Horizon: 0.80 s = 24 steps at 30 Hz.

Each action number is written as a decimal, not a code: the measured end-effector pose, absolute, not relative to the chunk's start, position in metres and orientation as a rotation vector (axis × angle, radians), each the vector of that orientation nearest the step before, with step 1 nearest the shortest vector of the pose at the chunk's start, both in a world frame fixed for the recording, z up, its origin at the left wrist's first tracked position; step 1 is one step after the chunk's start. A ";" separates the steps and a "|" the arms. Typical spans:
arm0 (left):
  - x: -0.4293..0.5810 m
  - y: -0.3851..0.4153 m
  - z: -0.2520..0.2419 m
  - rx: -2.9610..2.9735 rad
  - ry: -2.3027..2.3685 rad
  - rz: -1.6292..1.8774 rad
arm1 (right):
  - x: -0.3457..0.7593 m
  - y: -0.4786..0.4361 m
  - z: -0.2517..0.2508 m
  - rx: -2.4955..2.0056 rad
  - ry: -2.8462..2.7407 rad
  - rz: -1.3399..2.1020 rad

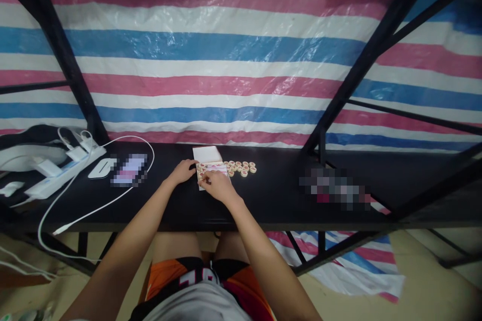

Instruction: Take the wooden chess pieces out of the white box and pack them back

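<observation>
A small white box [211, 169] with red print lies on the black table [271, 200], its lid [207, 153] open behind it. Several round pale game pieces with red marks [241, 167] lie in a cluster just right of the box. My left hand [183, 171] rests at the box's left edge, fingers curled against it. My right hand [217, 185] sits over the box's front, fingers pinched together; what they hold is too small to make out.
At the left are a white power strip [60, 176] with plugs and cables, a white mouse [101, 167] and a blurred-out device [130, 170]. Another blurred-out patch [333, 186] lies at the right. Black frame bars [361, 70] cross before a striped tarp [226, 60].
</observation>
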State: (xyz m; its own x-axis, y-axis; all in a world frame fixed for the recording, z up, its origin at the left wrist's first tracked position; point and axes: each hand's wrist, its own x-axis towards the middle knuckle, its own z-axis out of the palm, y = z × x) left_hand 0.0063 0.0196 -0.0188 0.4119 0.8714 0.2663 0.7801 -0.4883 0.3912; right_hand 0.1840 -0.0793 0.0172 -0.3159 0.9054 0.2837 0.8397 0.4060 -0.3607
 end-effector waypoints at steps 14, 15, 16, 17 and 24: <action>0.006 0.017 -0.018 2.467 1.487 0.641 | 0.286 -0.064 0.005 -1.663 -1.668 0.206; 0.006 0.017 -0.018 2.467 1.486 0.646 | 0.291 -0.063 0.000 -1.727 -1.643 0.204; 0.006 0.017 -0.018 2.466 1.486 0.651 | 0.294 -0.063 -0.004 -1.784 -1.632 0.209; 0.006 0.017 -0.018 2.464 1.483 0.656 | 0.294 -0.063 -0.009 -1.827 -1.633 0.211; 0.005 0.018 -0.018 2.474 1.481 0.650 | 0.281 -0.064 -0.027 -1.743 -1.837 0.040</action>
